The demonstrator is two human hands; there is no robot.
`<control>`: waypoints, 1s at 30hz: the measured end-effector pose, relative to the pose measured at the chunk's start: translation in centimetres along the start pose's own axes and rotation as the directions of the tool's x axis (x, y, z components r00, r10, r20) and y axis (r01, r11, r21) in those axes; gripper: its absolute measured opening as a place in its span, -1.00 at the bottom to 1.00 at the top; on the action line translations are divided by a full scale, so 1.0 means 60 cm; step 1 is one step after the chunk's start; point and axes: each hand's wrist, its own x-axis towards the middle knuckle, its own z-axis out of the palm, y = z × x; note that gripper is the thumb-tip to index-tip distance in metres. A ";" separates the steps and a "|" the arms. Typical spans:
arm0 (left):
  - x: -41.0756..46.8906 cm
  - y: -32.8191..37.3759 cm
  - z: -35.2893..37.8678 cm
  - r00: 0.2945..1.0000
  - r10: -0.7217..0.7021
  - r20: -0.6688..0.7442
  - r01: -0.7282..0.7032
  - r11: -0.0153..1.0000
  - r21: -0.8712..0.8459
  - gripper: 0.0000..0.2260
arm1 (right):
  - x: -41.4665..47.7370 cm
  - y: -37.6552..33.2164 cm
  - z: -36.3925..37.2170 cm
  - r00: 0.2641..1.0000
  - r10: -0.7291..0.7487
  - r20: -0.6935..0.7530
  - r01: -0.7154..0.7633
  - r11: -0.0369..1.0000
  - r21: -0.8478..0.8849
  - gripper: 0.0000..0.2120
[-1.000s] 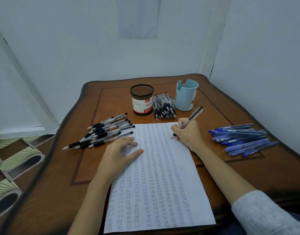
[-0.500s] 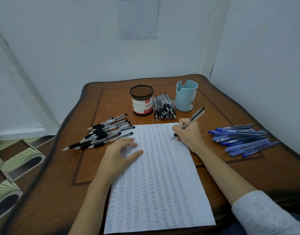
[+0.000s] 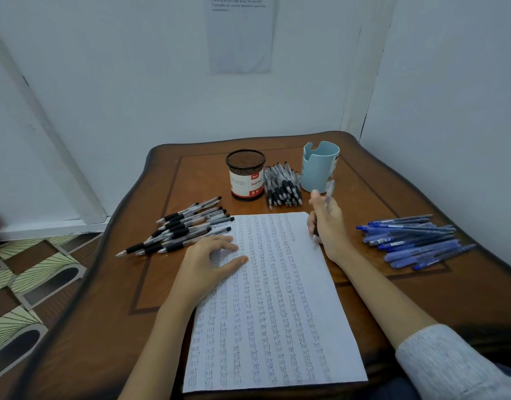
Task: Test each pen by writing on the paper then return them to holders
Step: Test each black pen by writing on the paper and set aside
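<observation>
Fingers (image 3: 317, 202) of the right hand (image 3: 330, 226) grip a blurred pen (image 3: 329, 190) at the top right corner of the paper (image 3: 277, 298), the left hand (image 3: 208, 261) lying spread on it; lift the tip clear before moving away.

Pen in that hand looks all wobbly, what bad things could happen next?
1. The pen is blurred and the right hand seems to hold it loosely, so it might slip and fall.
2. The blue holder stands close behind that hand; a quick swing could knock it over.
3. Black pens lie in a left pile and a middle pile; this one might get mixed into the wrong pile.
</observation>
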 end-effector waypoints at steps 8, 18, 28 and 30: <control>-0.003 0.002 -0.001 1.000 -0.006 0.001 0.006 1.000 -0.003 -0.75 | -0.007 0.002 -0.003 0.993 -0.113 0.025 0.115 0.989 -0.098 -0.68; -0.001 -0.005 0.002 1.000 -0.028 0.002 0.028 0.999 0.017 -0.70 | -0.015 -0.003 0.008 0.979 -0.145 0.144 0.161 0.981 -0.107 -0.61; 0.004 -0.013 0.003 1.000 -0.010 -0.012 0.010 1.000 -0.005 -0.68 | 0.054 -0.018 0.020 0.961 -0.276 -0.031 0.251 0.910 -0.329 -0.67; 0.004 -0.016 0.003 1.000 0.002 -0.018 -0.002 1.000 -0.006 -0.64 | 0.079 -0.030 0.026 0.955 -0.294 -0.050 0.254 0.890 -0.377 -0.77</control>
